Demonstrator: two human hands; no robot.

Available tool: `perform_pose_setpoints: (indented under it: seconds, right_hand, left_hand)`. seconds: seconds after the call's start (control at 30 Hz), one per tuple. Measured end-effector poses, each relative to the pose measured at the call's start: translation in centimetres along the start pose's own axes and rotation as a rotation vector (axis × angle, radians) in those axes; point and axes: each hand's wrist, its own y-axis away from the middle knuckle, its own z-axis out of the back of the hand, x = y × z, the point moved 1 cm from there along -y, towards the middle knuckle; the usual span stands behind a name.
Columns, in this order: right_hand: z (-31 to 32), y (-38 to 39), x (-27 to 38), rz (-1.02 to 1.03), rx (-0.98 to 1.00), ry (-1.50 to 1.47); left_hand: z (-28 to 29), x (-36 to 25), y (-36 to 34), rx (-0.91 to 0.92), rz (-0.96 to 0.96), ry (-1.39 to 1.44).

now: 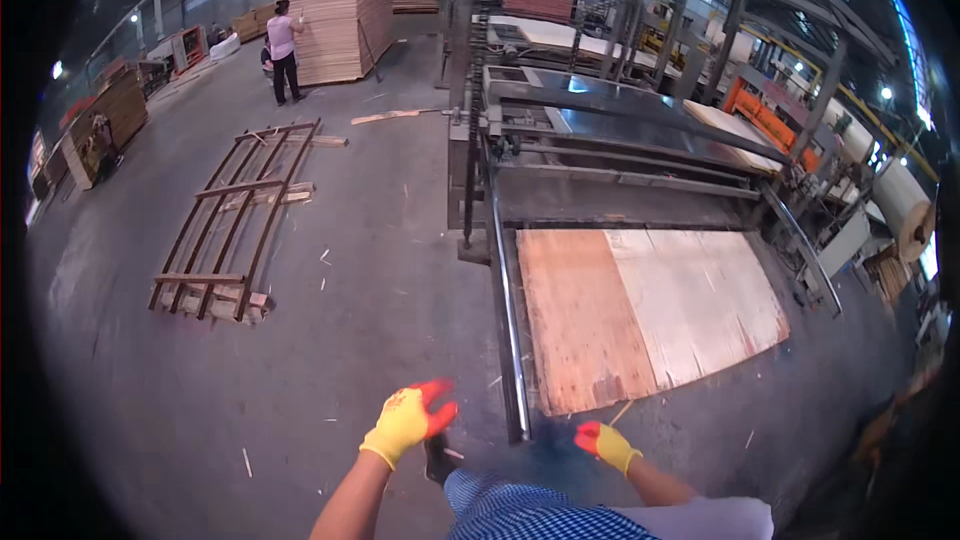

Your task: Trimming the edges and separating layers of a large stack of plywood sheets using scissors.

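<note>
Both of my hands wear yellow gloves with red fingers. My left hand point(410, 420) hangs over the grey floor, left of a shiny metal rail point(507, 310); its fingers are bent but apart, holding nothing. On the other side of that rail is my right hand point(607, 445), its fingers curled together with nothing visible in them. A thin wood sliver point(622, 412) shows just beyond that hand; whether they touch I cannot tell. Nearest to the right hand lies a low, flat stack of wood sheets point(700, 300), tan on its left part and paler on its right.
A large machine frame with a dark flat bed point(640, 115) stands beyond the sheets. A second rail point(805, 250) slopes down at their right. On the left floor lies a brown metal rack point(235, 215) on wood strips. Farther back, a person point(283, 50) stands beside a tall board stack point(345, 30).
</note>
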Motion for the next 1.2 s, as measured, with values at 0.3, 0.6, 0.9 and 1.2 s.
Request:
perform_pose_setpoints:
  seconds: [0.3,0.6,0.9,1.2]
  right_hand:
    - [-10.7,-17.1,21.2,0.083,0.003,-0.216]
    - [-22.1,-39.2,50.1,0.574,0.152,0.095]
    - [-15.9,-55.2,61.6,0.349,-0.213,-0.713]
    - [-5.0,-75.4,82.5,0.583,0.346,-1.837]
  left_hand:
    - [12.3,16.2,-5.5,-0.112,0.244,-0.135]
    - [28.7,35.4,-20.9,0.219,0.435,-0.306]
    - [48.4,31.9,-63.1,0.4,-0.113,-0.561]
    - [48.4,16.5,-86.2,0.054,-1.09,-0.298]
